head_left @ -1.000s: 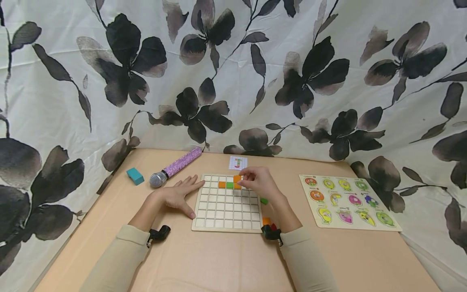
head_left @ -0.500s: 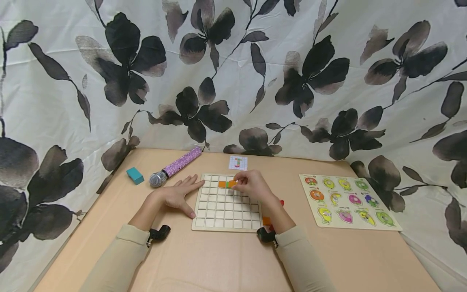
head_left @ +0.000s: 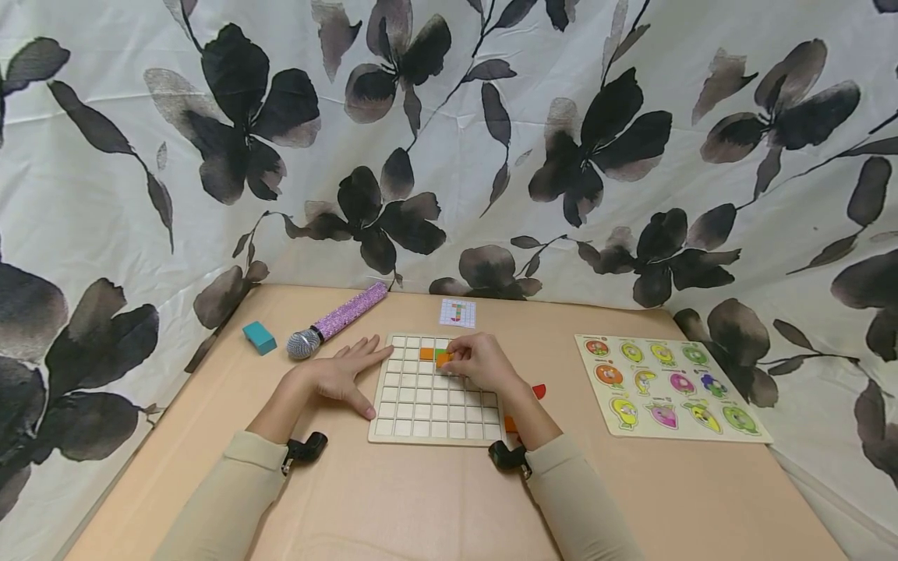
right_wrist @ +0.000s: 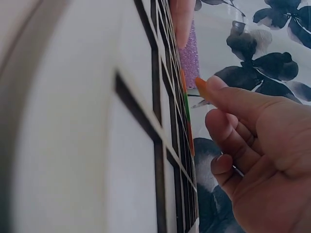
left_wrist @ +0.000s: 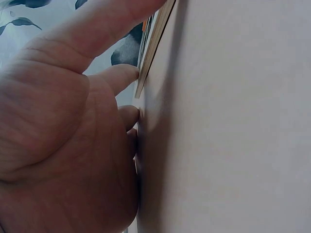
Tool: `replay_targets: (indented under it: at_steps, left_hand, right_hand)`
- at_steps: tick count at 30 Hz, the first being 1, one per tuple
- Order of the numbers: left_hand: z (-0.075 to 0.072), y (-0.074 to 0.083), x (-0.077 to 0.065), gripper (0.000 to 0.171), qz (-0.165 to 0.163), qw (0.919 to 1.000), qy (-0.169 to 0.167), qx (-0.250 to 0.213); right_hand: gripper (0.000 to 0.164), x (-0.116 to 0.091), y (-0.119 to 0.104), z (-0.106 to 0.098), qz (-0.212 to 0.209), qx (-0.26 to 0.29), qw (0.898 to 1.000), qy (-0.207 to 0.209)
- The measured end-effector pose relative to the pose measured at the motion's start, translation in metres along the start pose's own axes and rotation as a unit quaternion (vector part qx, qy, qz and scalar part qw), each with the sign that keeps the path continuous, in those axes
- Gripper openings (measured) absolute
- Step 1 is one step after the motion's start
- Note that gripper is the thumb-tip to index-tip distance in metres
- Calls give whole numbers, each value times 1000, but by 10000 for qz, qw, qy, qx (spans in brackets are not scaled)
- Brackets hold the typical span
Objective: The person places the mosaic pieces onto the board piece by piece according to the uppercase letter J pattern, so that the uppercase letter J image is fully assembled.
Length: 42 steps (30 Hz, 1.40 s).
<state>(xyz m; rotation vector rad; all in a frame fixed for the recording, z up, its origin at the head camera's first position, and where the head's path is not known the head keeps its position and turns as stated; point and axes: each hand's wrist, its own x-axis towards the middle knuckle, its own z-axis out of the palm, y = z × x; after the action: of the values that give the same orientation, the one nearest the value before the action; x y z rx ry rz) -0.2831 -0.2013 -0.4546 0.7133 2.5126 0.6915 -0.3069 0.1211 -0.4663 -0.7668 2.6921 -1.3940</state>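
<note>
My right hand [head_left: 484, 361] pinches a small orange square tile [right_wrist: 200, 87] between thumb and fingers, just above the white gridded board [head_left: 421, 405]. On the board's far part lie an orange tile [head_left: 426, 354] and a green tile [head_left: 441, 352]. Another orange tile [right_wrist: 190, 138] of that row shows in the right wrist view, but my fingers hide it in the head view. My left hand [head_left: 344, 374] rests with fingers spread at the board's left side, its thumb and a fingertip touching the edge.
Above the board lies a small pattern card [head_left: 457, 312]. A glittery pink microphone [head_left: 340, 319] and a teal block [head_left: 260, 338] are at the back left. A fruit picture board [head_left: 669, 389] lies right. Near my right forearm are a red piece [head_left: 539, 391] and an orange piece [head_left: 510, 425].
My right hand has moved left and slightly nearer, carrying the orange tile from the far row toward the green tile. The red piece by the forearm has come into view. My left hand stays put.
</note>
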Motion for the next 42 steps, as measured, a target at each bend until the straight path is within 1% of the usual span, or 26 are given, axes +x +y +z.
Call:
replay_targets:
  at_steps: [7, 15, 23, 29, 38, 42]
  left_hand:
    - [-1, -1, 0, 127, 23, 10000, 3, 42]
    - [-1, -2, 0, 127, 27, 10000, -5, 74]
    - [0, 0, -1, 127, 9, 10000, -13, 5]
    - [0, 0, -1, 127, -20, 10000, 0, -32]
    - [1, -1, 0, 127, 33, 10000, 4, 1]
    - [1, -3, 2, 128, 100, 9999, 4, 86]
  right_hand:
    - [21, 1, 2, 2, 24, -302, 9995, 51]
    - [18, 2, 1, 5, 129, -524, 9985, -26]
    - [15, 1, 0, 6, 151, -587, 9981, -107]
    - [15, 1, 1, 6, 197, -744, 9969, -158]
    - [14, 0, 1, 6, 246, -898, 9953, -265]
    - [12, 0, 2, 6, 250, -901, 9951, -320]
